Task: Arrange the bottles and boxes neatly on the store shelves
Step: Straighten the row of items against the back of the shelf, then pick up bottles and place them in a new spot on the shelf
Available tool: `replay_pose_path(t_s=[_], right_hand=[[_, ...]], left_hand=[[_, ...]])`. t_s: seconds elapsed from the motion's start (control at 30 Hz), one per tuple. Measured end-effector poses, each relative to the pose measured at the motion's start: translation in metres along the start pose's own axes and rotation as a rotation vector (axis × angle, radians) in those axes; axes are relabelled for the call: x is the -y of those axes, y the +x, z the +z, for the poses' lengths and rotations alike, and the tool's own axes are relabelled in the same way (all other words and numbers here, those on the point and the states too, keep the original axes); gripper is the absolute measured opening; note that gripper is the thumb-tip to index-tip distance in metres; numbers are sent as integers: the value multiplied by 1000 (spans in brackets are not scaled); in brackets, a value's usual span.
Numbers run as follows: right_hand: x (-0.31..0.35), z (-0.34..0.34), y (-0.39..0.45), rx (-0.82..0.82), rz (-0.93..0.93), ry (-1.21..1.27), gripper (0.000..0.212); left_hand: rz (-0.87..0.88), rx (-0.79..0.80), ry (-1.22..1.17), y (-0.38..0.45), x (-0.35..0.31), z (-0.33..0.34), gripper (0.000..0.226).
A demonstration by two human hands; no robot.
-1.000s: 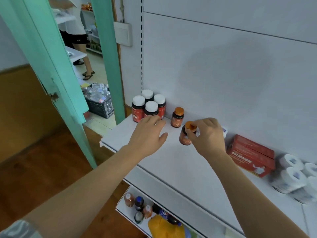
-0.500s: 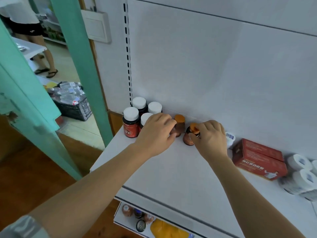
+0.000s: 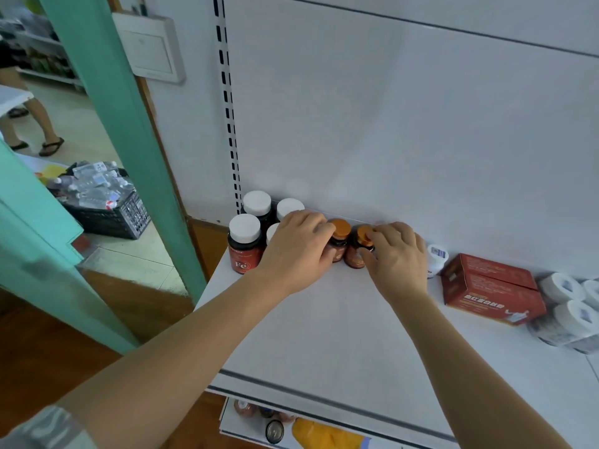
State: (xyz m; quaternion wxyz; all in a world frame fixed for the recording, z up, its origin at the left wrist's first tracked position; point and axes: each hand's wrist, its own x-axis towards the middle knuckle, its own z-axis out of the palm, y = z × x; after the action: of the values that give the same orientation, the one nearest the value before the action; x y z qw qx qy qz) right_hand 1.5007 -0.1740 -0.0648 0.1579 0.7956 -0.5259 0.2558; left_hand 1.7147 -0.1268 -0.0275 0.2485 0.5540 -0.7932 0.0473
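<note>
Two small amber bottles with orange caps stand side by side at the back of the white shelf (image 3: pixel 340 335). My right hand (image 3: pixel 397 257) grips the right orange-capped bottle (image 3: pixel 356 251) by its cap and side. My left hand (image 3: pixel 299 251) curls round the left orange-capped bottle (image 3: pixel 340 234). Left of them stand several dark bottles with white caps (image 3: pixel 244 241), partly hidden by my left hand. A white bottle (image 3: pixel 436 257) and a red box (image 3: pixel 489 286) lie to the right of my right hand.
White paper rolls (image 3: pixel 570 309) sit at the shelf's far right. A lower shelf (image 3: pixel 291 426) holds more bottles and a yellow pack. Left of the shelf stand a teal door frame (image 3: pixel 107 124) and a black crate of plastic bottles (image 3: pixel 103 202); a person's legs show beyond.
My right hand carried its orange-capped bottle back to the wall, beside the other one. My left hand moved right from the white-capped bottles onto the left orange-capped bottle.
</note>
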Motion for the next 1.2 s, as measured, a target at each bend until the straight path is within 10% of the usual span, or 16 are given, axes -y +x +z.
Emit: replay_pose_path(t_s=[0.63,1.2], right_hand=[[-13,-83,-53,138,144,-121,44],[-202,-260,-256,188,497,-266,63]], left_hand=[[39,20,-9,15,-54,14,33],[297,27,-136,16,-377,56,47]])
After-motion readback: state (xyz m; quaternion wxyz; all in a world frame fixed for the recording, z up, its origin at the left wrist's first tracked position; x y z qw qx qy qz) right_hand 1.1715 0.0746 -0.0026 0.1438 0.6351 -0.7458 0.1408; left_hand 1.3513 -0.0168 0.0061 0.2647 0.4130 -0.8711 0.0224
